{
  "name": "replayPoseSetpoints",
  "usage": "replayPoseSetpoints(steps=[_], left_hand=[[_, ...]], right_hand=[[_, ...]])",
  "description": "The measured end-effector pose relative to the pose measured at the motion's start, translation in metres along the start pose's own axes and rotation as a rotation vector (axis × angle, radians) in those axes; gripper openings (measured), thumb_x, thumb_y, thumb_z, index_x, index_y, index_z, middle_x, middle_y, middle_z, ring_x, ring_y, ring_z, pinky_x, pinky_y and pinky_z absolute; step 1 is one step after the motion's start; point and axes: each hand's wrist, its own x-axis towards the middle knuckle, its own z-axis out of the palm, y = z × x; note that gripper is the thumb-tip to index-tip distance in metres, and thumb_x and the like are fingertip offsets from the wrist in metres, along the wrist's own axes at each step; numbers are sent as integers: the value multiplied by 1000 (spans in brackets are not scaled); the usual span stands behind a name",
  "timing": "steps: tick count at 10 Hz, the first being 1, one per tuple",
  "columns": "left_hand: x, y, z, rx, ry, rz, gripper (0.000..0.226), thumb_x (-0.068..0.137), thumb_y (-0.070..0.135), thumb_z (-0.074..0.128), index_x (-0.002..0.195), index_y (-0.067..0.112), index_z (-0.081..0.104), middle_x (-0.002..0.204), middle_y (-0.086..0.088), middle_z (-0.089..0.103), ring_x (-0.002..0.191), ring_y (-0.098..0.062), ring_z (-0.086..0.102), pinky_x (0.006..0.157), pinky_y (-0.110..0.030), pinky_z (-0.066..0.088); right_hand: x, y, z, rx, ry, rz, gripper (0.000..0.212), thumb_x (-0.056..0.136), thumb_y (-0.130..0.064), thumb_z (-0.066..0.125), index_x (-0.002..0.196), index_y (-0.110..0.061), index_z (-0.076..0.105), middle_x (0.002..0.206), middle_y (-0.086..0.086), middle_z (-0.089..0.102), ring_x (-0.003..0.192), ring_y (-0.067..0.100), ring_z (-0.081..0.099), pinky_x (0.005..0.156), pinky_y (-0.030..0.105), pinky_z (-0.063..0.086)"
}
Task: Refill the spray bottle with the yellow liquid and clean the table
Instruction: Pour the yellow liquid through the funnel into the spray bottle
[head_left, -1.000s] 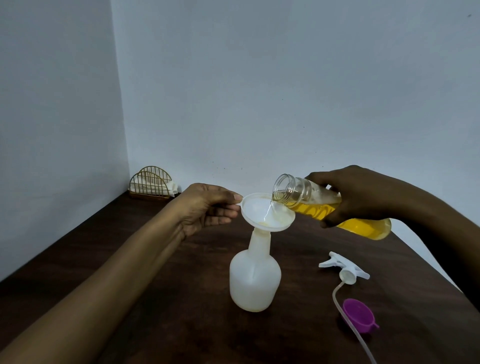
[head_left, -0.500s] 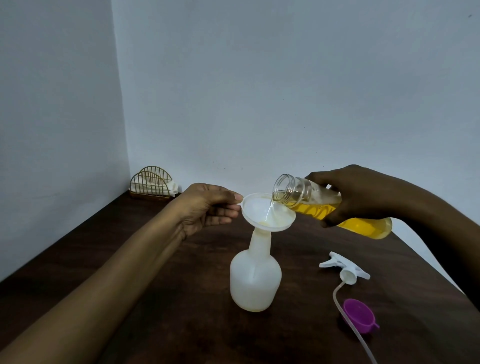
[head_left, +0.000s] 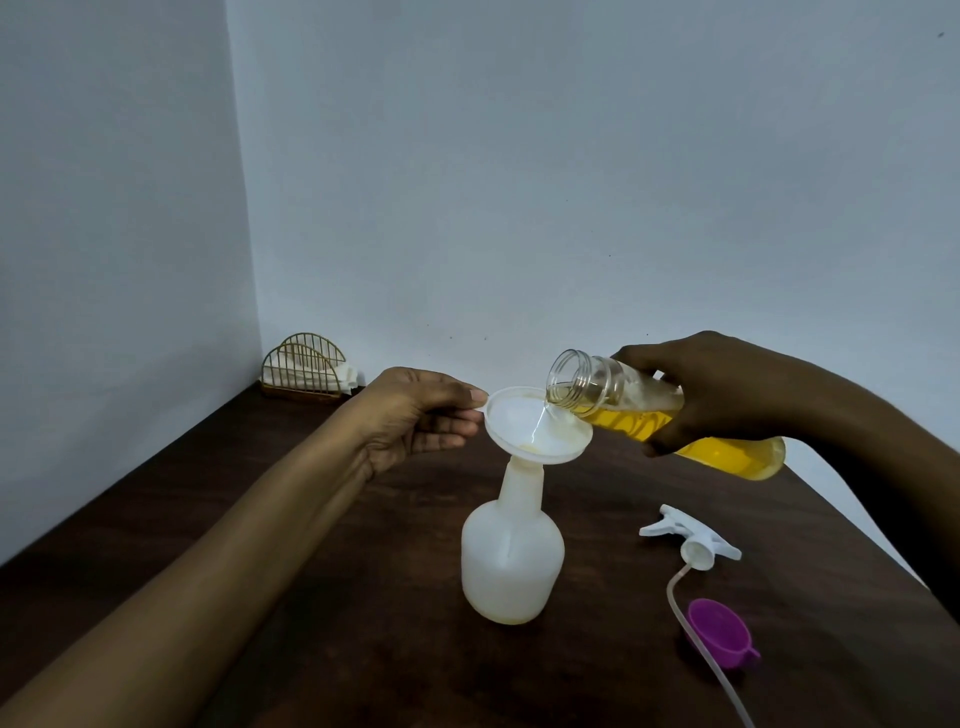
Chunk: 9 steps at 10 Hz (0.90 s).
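Dark table (head_left: 363, 597): one spray bottle (head_left: 511, 566), one funnel (head_left: 524, 426), one clear bottle (head_left: 592, 387).

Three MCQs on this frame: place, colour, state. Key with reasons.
1. Where is the spray head? A) on the table, right of the white bottle B) screwed onto it C) on the floor
2. Colour of the small cap on the table? A) green B) purple C) red
3. The clear bottle in the right hand is: A) upright, capped B) lying flat C) tilted, pouring into the funnel

1A: it lies detached on the table. 2B: plainly purple. 3C: yellow liquid streams from its open mouth into the funnel the left hand pinches.
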Motion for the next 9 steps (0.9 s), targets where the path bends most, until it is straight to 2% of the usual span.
replayPoseSetpoints(steps=[2, 3, 6, 7, 8, 9], left_hand=[[0, 1, 1, 0, 1, 0, 9, 85, 5, 62, 80, 4, 69, 55, -2, 68, 45, -5, 63, 43, -16, 51], [0, 1, 1, 1, 3, 0, 8, 85, 5, 62, 81, 4, 69, 55, -2, 68, 45, -5, 63, 43, -16, 51], [0, 1, 0, 4, 2, 1, 8, 85, 6, 62, 81, 4, 69, 55, -2, 68, 45, -5, 63, 43, -16, 52], [0, 1, 0, 3, 1, 1, 8, 85, 6, 62, 82, 3, 68, 54, -2, 68, 45, -5, 63, 43, -16, 52], [0, 1, 0, 1, -4, -2, 8, 86, 5, 62, 81, 4, 68, 55, -1, 68, 45, -5, 63, 44, -16, 52], [1, 1, 0, 4, -3, -3, 7, 86, 6, 62, 82, 4, 68, 55, -1, 68, 45, -5, 63, 44, -16, 52]], right_hand=[[0, 1, 0, 5, 1, 6, 54, 64, -40, 81, 103, -43, 44, 105, -11, 61, 101, 17, 58, 82, 37, 48], [0, 1, 0, -1, 3, 6, 58, 64, -40, 81, 113, -36, 49, 105, -11, 61, 101, 18, 58, 83, 37, 48], [2, 2, 0, -6, 4, -6, 62, 64, -41, 81, 118, -36, 48, 104, -14, 58, 102, 17, 57, 83, 37, 48], [3, 3, -1, -18, 1, -13, 59, 64, -41, 80, 114, -38, 48, 102, -16, 57, 102, 17, 56, 82, 36, 48], [2, 2, -1, -24, 0, -15, 54, 65, -41, 81, 104, -41, 43, 90, -22, 49, 101, 16, 55, 79, 34, 46], [2, 2, -1, -22, 3, -11, 57, 65, -41, 80, 112, -36, 48, 100, -17, 53, 103, 17, 55, 82, 36, 47]])
